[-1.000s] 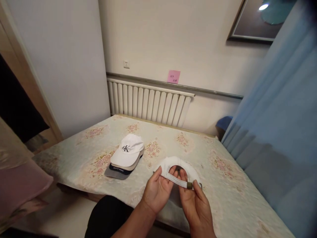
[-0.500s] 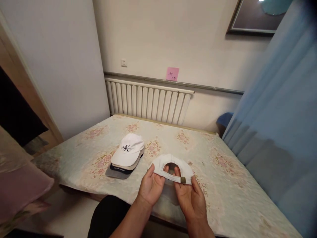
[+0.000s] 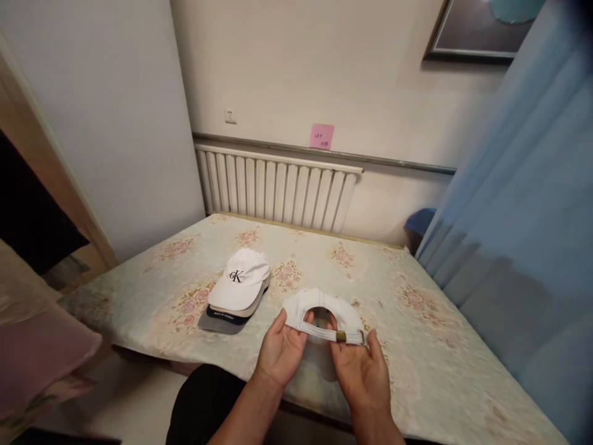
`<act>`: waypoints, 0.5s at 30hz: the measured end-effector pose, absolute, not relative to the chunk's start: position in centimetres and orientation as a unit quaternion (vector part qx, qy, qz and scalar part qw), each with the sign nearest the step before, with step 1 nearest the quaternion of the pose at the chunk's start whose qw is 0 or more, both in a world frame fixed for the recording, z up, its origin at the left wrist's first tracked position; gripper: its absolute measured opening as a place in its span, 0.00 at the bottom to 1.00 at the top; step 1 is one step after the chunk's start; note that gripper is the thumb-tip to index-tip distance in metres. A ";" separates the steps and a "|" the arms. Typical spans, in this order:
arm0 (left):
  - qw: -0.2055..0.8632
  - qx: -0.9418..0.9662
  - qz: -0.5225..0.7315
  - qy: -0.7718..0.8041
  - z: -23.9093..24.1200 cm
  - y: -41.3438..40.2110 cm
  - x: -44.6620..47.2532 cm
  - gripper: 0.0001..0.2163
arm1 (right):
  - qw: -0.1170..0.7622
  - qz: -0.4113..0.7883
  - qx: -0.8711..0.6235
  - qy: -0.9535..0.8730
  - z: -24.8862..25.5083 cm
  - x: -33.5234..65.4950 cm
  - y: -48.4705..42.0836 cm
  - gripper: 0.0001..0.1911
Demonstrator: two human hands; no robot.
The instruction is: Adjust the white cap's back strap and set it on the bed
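Observation:
A white baseball cap (image 3: 345, 309) is held over the near part of the bed, its back opening and strap turned toward me. My left hand (image 3: 282, 349) grips its left edge, thumb outside and fingertips showing through the opening. My right hand (image 3: 361, 371) supports the right side from below, with fingers inside the cap and the thumb just beside the rim. A brass-coloured buckle (image 3: 341, 336) sits on the strap. To the left lies a stack of several caps, topped by a white cap with "CK" lettering (image 3: 238, 281); grey, black and beige brims show beneath.
The bed (image 3: 445, 352) has a floral cover. Behind it are a white radiator (image 3: 278, 188) and a wall with a pink note (image 3: 321, 136). A blue curtain (image 3: 519, 247) hangs at right. Clothing (image 3: 41, 340) is at left, with a tall pale panel (image 3: 106, 123) behind.
My right thumb has moved off the cap's right edge, uncovering the strap's end. The buckle has shifted slightly left. The stacked caps stay where they were.

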State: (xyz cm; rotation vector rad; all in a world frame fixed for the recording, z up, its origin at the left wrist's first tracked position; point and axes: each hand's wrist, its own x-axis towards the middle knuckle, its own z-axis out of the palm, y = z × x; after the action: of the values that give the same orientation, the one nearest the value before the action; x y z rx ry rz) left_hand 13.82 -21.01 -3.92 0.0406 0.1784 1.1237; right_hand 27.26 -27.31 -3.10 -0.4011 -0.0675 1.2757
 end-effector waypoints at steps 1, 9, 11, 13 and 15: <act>0.841 0.018 0.534 0.084 -3.8 -21.1 13.8 0.18 | 0.784 0.592 -0.185 -0.025 -3.2 27.3 -27.3 0.17; 0.824 0.010 0.561 0.079 -4.1 -21.0 13.3 0.18 | 0.783 0.589 -0.199 -0.013 -4.0 27.6 -27.0 0.14; 0.826 0.006 0.555 0.094 -4.4 -20.7 13.2 0.18 | 0.783 0.590 -0.196 -0.007 -4.1 27.7 -27.0 0.14; 0.827 -0.003 0.551 0.112 -4.7 -20.6 13.2 0.18 | 0.786 0.587 -0.194 -0.008 -4.2 27.9 -27.1 0.14; 0.825 -0.012 0.551 0.122 -4.7 -20.5 13.2 0.17 | 0.793 0.578 -0.192 -0.019 -4.2 28.0 -27.2 0.15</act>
State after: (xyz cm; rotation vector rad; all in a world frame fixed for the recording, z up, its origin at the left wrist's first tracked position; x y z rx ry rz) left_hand 13.22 -20.53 -4.67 -0.0252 0.2588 1.1710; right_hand 27.99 -27.23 -4.23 -0.4130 -0.0401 1.2423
